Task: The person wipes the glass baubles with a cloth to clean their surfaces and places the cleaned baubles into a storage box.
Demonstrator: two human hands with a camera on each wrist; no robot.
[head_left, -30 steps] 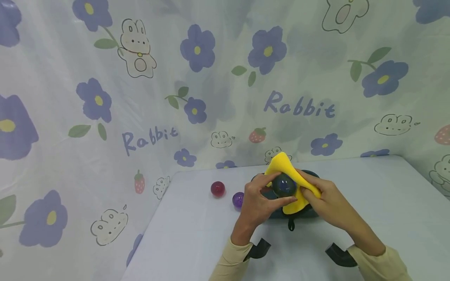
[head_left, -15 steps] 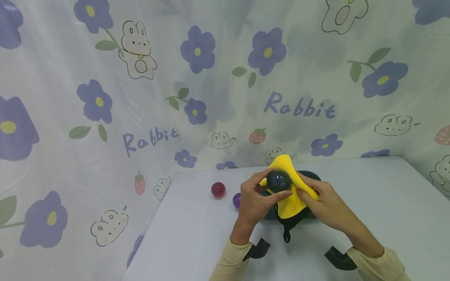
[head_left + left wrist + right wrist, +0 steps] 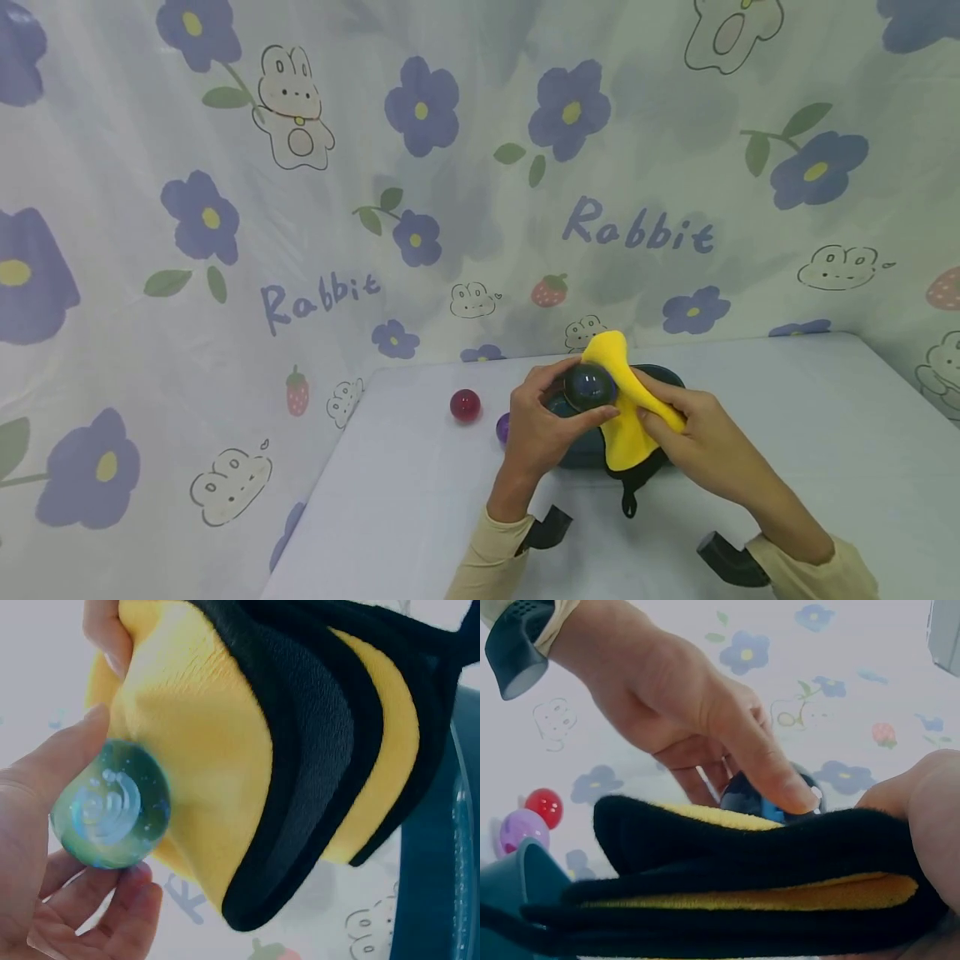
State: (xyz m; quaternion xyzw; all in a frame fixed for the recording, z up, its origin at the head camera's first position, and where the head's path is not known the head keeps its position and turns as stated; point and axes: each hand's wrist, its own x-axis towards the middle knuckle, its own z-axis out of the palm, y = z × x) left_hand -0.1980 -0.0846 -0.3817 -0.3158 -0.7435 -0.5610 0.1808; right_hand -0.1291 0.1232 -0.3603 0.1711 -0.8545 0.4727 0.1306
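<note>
My left hand (image 3: 543,425) holds a dark, glossy glass ball (image 3: 588,387) between thumb and fingers, raised over the tub. In the left wrist view the ball (image 3: 112,804) looks greenish with a swirl of reflections. My right hand (image 3: 693,425) pinches a folded yellow cloth (image 3: 628,433) with black edging and a hanging loop. The cloth lies against the ball's right side, and the right wrist view shows its stacked black and yellow folds (image 3: 780,892). Behind and below both hands sits a dark teal oval tub (image 3: 583,450), partly hidden by them.
On the white table (image 3: 405,500), left of the tub, are a red ball (image 3: 465,406) and a purple ball (image 3: 502,428), the latter partly covered by my left hand. A curtain (image 3: 480,167) printed with flowers and rabbits hangs behind the table.
The ball has moved slightly left in my left hand's grip. The cloth slid down over it, then shifted right, with its loop hanging lower than a second ago.
</note>
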